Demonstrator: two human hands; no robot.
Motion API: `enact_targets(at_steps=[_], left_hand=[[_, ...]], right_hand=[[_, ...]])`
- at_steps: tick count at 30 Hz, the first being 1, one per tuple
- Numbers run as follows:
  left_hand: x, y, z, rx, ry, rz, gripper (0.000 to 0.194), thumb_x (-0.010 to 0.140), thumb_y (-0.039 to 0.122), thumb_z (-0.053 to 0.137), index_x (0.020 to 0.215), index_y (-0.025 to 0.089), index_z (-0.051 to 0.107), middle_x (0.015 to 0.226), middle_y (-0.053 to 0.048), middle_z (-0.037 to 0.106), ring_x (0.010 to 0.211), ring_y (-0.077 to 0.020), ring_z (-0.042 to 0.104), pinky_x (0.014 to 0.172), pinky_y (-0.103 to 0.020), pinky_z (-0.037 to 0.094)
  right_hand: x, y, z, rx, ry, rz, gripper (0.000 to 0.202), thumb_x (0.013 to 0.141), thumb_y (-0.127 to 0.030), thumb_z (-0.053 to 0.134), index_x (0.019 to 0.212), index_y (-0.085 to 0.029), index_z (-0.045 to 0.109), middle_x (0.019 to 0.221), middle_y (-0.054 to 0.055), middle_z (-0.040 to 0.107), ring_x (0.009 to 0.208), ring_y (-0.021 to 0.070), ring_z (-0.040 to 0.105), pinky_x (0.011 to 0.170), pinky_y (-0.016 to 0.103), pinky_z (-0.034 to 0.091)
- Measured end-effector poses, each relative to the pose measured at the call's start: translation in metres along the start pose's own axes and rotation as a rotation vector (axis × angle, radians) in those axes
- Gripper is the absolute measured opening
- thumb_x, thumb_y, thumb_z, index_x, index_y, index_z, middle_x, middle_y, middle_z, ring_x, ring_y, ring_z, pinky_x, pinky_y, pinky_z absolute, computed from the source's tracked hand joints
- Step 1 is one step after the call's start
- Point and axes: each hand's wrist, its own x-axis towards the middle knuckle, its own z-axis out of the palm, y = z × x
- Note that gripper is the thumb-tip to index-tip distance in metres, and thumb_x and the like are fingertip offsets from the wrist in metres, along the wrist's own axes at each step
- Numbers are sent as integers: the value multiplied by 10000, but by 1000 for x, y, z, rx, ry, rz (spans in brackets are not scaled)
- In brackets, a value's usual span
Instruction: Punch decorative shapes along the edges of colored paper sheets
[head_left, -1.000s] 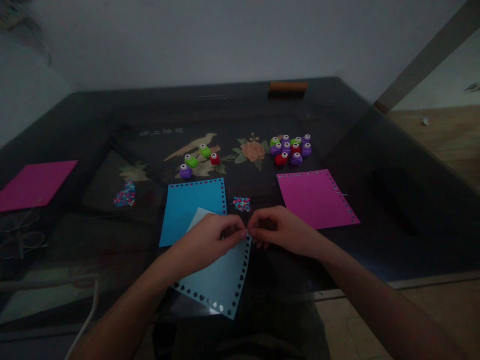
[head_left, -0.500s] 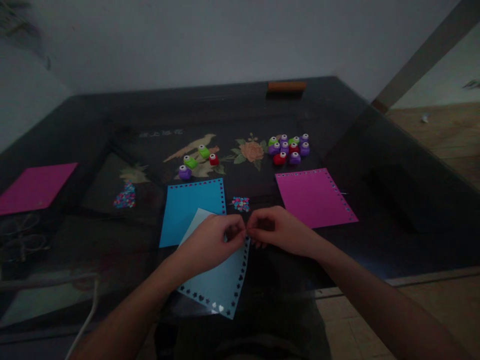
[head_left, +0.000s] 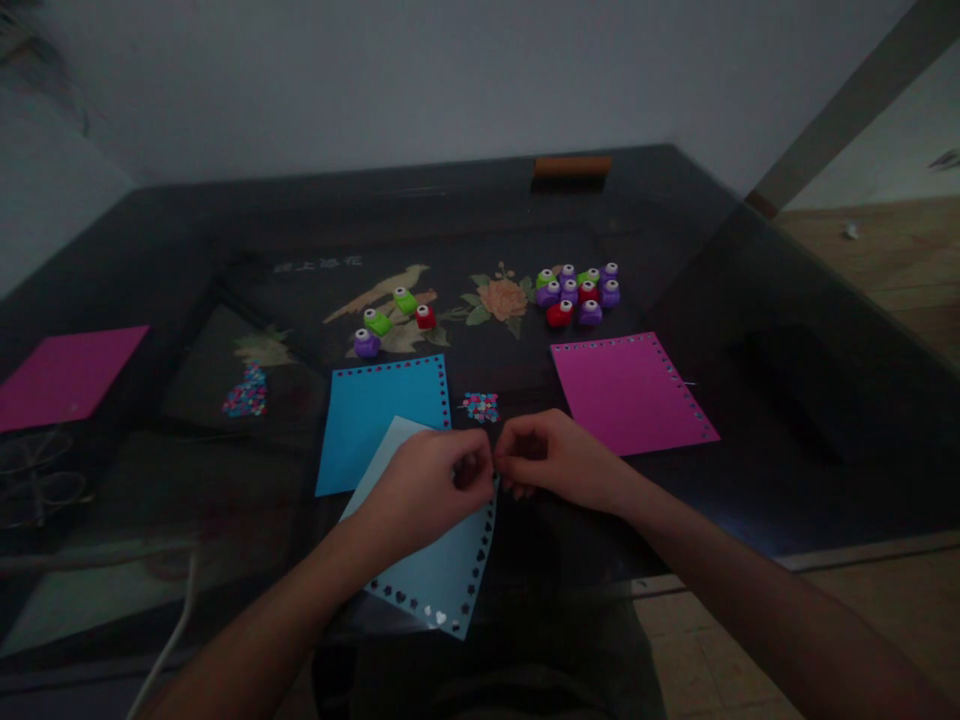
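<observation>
A light blue sheet of paper [head_left: 431, 575], with star and heart holes along two edges, lies tilted over a darker blue sheet [head_left: 382, 400] that also has punched edges. My left hand [head_left: 439, 480] rests above the light sheet, thumb and forefinger pinched at its upper right edge. Facing it, my right hand [head_left: 547, 460] is closed in a pinch, its fingertips nearly touching the left ones at that edge. Whatever sits between the fingertips is too small to make out. Just beyond the hands is a small heap of coloured paper cutouts [head_left: 481, 406].
A punched pink sheet [head_left: 630, 395] lies to the right, a plain pink sheet [head_left: 71, 375] far left. Small craft punches [head_left: 577, 295] cluster at the back right; several more [head_left: 390, 315] stand behind the blue sheet. Another cutout heap [head_left: 247, 392], glasses [head_left: 41, 480] and a brown bar [head_left: 572, 167] are on the glass table.
Both hands stay pinched together at the paper's edge, with only slight finger movement. The light sheet's lower left part shifts a little; the whole view moves slightly.
</observation>
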Motion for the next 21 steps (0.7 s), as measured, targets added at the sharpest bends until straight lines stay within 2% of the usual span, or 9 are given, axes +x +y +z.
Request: enact_targets(at_steps=[4,9,21], left_hand=[[0,-1,4,107,42,26,79,687,144,500,625,189,483,562,47,494,530,-106,460,518,-229,270],[1,-4,7,114,34,47,82,682,138,505,629,193,477,565,49,498,525,-104,461,512,-223,262],[3,-6,7,37,74,74,105,681,119,504,613,190,466,555,56,476,518,-96,453,504,-213,274]], right_hand=[[1,1,3,-103,66,-24,75,668,-82,554,662,-155,567,542,-31,569,499,96,550,485,202,417],[1,0,4,-178,109,-30,91,644,-69,543,636,-159,557,527,-39,550,493,97,544,472,197,377],[2,1,6,-6,109,15,72,630,-99,529,623,-170,525,490,-56,531,430,80,511,433,186,401]])
